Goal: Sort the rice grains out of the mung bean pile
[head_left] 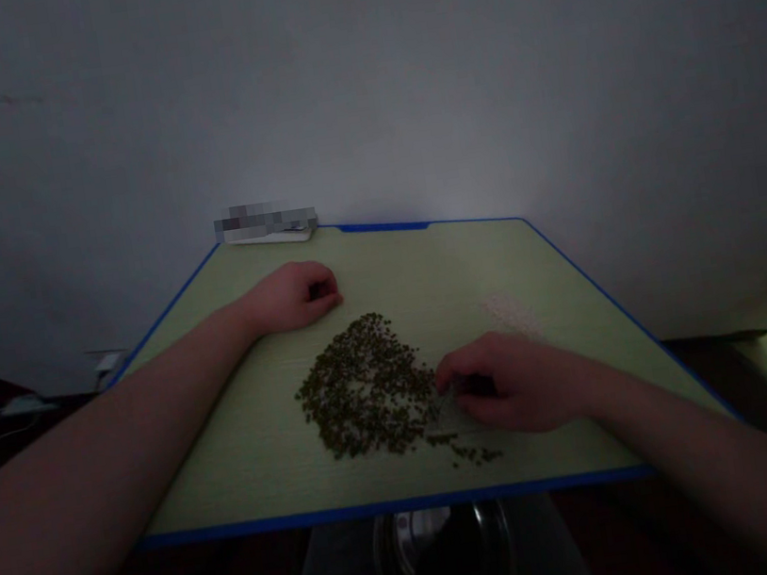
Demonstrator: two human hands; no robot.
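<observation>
A loose pile of small green grains, like dried beans (362, 390), is spread on the pale green tabletop (237, 460). My left hand (295, 297) lies on the table beyond the pile's upper left side, fingers loosely curled in, with no object visible in it. At the pile's right edge is my right hand (511, 382), thumb and forefinger bent towards the grains. Whatever its fingertips pinch is too small and dim to make out. Behind the right hand lies a scatter of small whitish grains (510, 312), partly covered by it. A few green grains (476, 454) form a short trail nearer the front edge.
Blue edging (400, 506) borders the table. Below its front edge, a shiny metal bowl (444, 555) sits at my lap. A white object (269, 237), blurred on top, stands at the back left corner against the wall (398, 85). A socket with cables is at left.
</observation>
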